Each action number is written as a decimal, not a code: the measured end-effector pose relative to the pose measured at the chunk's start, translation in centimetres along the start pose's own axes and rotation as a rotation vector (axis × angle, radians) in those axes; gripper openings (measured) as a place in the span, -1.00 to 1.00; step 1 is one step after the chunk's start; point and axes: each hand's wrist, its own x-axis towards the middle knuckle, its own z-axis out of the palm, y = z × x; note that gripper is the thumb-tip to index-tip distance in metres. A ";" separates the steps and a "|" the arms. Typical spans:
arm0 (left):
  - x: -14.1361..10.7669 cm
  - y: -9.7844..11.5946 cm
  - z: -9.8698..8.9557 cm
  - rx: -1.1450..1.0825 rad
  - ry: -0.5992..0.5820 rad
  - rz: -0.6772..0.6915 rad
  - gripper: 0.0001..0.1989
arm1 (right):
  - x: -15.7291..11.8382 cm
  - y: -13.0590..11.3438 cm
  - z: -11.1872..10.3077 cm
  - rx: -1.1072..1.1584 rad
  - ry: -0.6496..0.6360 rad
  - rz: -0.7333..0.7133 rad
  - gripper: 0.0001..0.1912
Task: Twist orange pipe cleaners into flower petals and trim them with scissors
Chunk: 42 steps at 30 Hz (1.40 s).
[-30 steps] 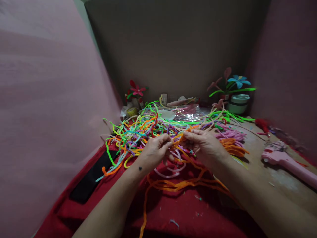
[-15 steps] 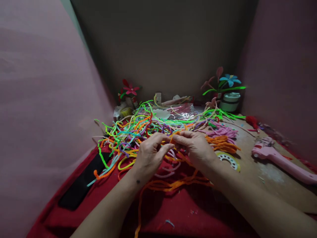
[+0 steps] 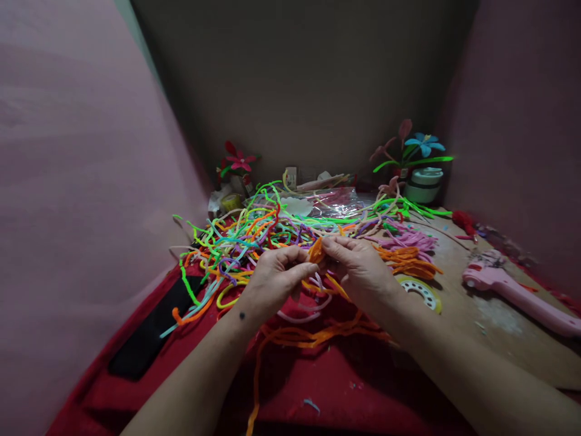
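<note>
Two bare hands work at centre, head view. The left hand (image 3: 276, 275) and right hand (image 3: 363, 266) meet above a tangle of coloured fuzzy stems (image 3: 245, 242). A small folded orange piece (image 3: 316, 249) sits between them, raised off the red-covered desk (image 3: 290, 393). Fingers: both sets closed in a pinch on the orange piece, thumbs against it; exact contact on the right partly hidden.

Nearby: long orange strands (image 3: 313, 339) lie below the hands, one running toward the near edge. Orange bundle (image 3: 408, 263) and yellow-rimmed ring (image 3: 433, 303) lie beside the right forearm; pink tool (image 3: 517, 293) is farther right.

Risks (judgement only): the pinch covers little material, so uneven pressure could let the folds spring open or skew. Pulling could snag a neighbouring stem, since the tangle lies close beneath. If the piece joins the orange strands (cannot tell; the hands hide it), a forearm brushing them could tug it out of shape. Dim light could also hide a misaligned fold.
</note>
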 end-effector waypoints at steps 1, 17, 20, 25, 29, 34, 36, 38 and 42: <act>0.0 0.0 0.1 -0.032 0.018 -0.012 -0.82 | -0.1 0.1 0.1 -0.021 -0.013 -0.003 -0.78; 0.2 -0.8 0.0 0.018 0.089 0.053 -0.90 | 0.1 0.2 -0.4 -0.139 0.007 0.014 -0.82; 0.3 -1.5 0.1 0.179 0.122 0.157 -0.90 | -0.1 0.3 -0.3 -0.125 -0.005 0.012 -0.89; 0.3 -1.9 0.1 0.616 0.224 0.462 -0.93 | -0.1 0.4 0.0 -0.117 0.013 -0.001 -0.96; 0.2 -1.8 0.2 0.659 0.213 0.530 -0.92 | 0.1 0.4 0.1 -0.087 0.098 -0.001 -0.91; 0.5 -2.0 0.2 0.476 0.198 0.382 -0.90 | 0.1 0.3 0.1 -0.170 0.131 0.008 -0.94; 0.6 -2.0 0.2 0.325 0.201 0.291 -0.88 | 0.0 0.3 0.2 -0.247 0.117 0.003 -0.93; 0.6 -1.9 0.4 0.176 0.187 0.233 -0.84 | -0.2 0.3 0.4 -0.318 0.107 -0.010 -0.91; 0.3 -1.7 1.1 0.077 0.250 0.227 -0.88 | -0.6 0.5 0.7 -0.458 0.142 -0.059 -0.92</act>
